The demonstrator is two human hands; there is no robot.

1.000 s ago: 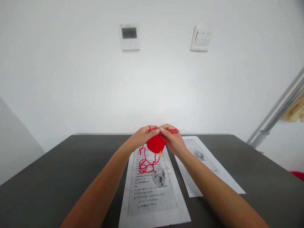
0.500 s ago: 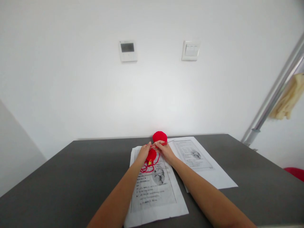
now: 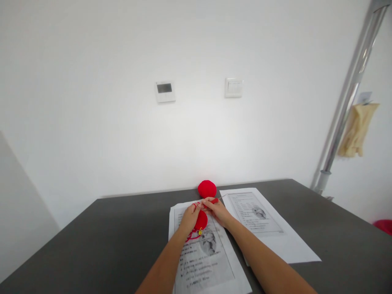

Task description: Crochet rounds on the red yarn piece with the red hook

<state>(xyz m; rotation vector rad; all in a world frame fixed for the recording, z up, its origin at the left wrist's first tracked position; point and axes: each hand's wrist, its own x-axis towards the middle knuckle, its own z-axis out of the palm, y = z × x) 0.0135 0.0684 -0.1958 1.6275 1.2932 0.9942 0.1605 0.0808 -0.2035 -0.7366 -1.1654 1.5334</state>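
Note:
My left hand point(image 3: 189, 218) pinches a small round red crochet piece point(image 3: 201, 221) by its upper edge. A yellow stitch marker point(image 3: 200, 232) hangs from the bottom of this piece, and loose red yarn point(image 3: 192, 237) trails beneath it. In my right hand point(image 3: 218, 211) is a crochet hook point(image 3: 215, 200) with a red handle, its thin shaft pointing out to the right. The fingertips of both hands meet above the piece, so the stitches there are hidden. Just beyond them sits a red yarn ball point(image 3: 207, 189), near the wall.
A printed sheet point(image 3: 211, 269) lies beneath my hands on the dark table point(image 3: 128, 237). To its right is a second printed sheet point(image 3: 275, 241). The white wall behind carries a thermostat point(image 3: 165, 92) and a switch point(image 3: 234, 88). A metal pipe point(image 3: 346, 110) and beige gloves point(image 3: 357, 130) are at right.
The view has shifted, so table and hands appear lower. Less loose yarn shows below the crochet piece, which sits slightly further right between my hands. Both hands keep their hold.

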